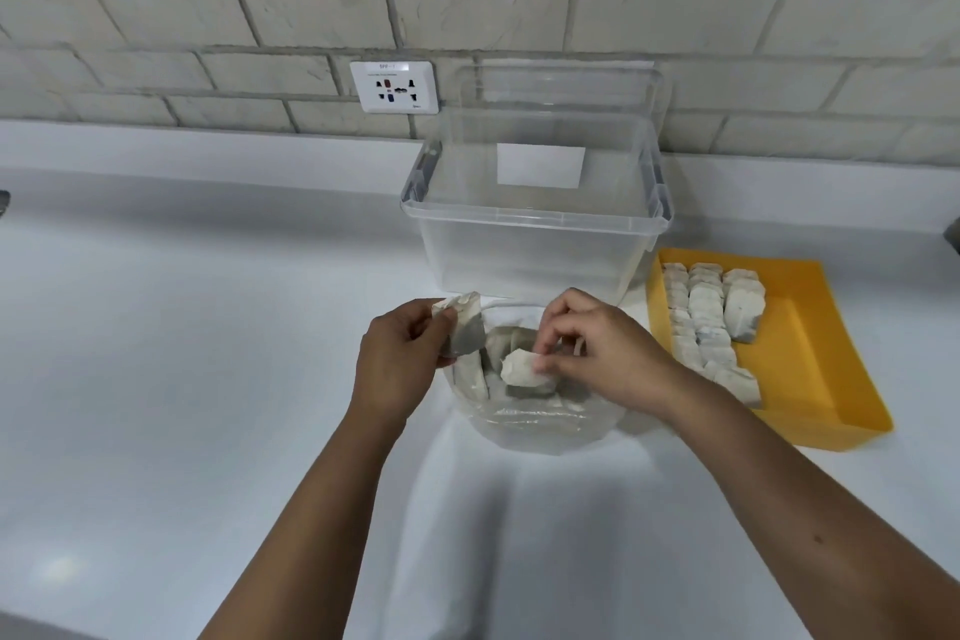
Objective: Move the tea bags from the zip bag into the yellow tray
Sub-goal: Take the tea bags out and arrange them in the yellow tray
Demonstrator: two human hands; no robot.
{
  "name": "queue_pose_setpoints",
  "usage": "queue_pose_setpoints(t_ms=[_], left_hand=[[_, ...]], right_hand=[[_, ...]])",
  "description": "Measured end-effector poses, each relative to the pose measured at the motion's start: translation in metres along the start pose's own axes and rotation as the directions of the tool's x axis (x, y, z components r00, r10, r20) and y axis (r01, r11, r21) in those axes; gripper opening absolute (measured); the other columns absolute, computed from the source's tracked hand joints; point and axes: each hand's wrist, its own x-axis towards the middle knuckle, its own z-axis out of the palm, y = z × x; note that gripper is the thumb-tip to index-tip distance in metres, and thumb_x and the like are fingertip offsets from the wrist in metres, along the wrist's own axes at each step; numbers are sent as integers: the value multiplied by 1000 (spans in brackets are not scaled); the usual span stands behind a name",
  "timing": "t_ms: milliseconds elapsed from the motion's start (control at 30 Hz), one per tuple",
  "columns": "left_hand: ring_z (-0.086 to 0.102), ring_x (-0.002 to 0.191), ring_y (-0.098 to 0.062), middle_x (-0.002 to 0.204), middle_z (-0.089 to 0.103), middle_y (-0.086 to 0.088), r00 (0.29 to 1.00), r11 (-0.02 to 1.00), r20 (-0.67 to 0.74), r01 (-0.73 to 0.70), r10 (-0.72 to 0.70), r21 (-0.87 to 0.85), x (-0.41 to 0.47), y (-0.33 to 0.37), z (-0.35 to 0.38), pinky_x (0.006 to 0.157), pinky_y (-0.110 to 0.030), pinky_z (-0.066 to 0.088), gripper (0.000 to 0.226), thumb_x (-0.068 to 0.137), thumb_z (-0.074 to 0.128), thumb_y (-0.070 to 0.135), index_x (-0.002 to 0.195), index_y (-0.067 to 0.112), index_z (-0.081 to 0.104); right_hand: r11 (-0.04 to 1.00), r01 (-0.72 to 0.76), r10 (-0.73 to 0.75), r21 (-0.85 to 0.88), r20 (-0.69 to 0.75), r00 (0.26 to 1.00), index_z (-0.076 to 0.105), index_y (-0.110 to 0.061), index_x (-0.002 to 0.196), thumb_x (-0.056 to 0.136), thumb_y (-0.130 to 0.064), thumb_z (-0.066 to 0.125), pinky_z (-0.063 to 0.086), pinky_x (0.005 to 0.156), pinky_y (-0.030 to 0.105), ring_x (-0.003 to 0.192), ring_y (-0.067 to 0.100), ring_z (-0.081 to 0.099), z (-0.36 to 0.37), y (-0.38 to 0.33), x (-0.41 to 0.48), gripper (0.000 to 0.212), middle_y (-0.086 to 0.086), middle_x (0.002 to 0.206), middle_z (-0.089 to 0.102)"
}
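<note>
Over the open zip bag (540,424), left hand (397,359) gripping tea bags (462,327), right hand (597,353) fingers pinching another tea bag (522,369)

- Zip bag (540,424): clear, mouth open, just left of the tray; pale tea bags (493,353) stand inside.
- Yellow tray (821,353): rectangular, shallow; overlapping tea bag rows (701,327) fill its left side.
</note>
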Motion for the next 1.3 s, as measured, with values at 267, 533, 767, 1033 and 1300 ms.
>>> queue_pose_setpoints(t_ms=[267, 533, 767, 1033, 1300], left_hand=[[67, 85, -23, 93, 69, -23, 974, 975, 199, 143, -109, -170, -13, 8, 29, 71, -28, 61, 16, 96, 62, 17, 104, 14, 76], [75, 89, -24, 96, 77, -14, 962, 957, 223, 202, -155, -206, -10, 12, 33, 84, -33, 61, 26, 98, 61, 30, 100, 9, 75], [67, 78, -25, 78, 63, -21, 993, 997, 89, 78, -79, 6, -1, -9, 26, 76, -33, 62, 14, 94, 66, 17, 92, 5, 73], [65, 73, -21, 87, 61, -32, 988, 990, 128, 76, -91, 120, -4, -23, 23, 80, -41, 62, 25, 92, 67, 22, 93, -3, 67], [72, 82, -30, 88, 68, -25, 995, 993, 68, 65, -72, 102, -5, -16, 20, 82, -44, 61, 17, 93, 65, 22, 90, 7, 72]], right_hand=[[662, -172, 254, 729, -1, 967, 69, -7, 85, 81, -7, 74, 49, 55, 19, 55, 12, 54, 0, -19, -19, 7, 4, 71, 64], [615, -223, 348, 756, -7, 937, 62, 3, 91, 84, -10, 73, 55, 52, 24, 50, 18, 64, 13, -20, -2, 18, 10, 63, 64], [843, -288, 314, 454, 20, 949, 66, -11, 85, 90, -18, 68, 55, 55, 30, 51, 14, 65, 21, -3, 5, 9, 7, 67, 67], [916, -28, 121, -400, 209, 971, 70, -21, 104, 78, -22, 77, 47, 78, 26, 100, 18, 61, 35, 13, 5, 27, -3, 109, 65], [972, -151, 169, -178, 92, 981, 65, -21, 76, 78, -24, 80, 43, 65, 20, 69, 4, 56, 23, 11, 0, 15, -14, 73, 58]])
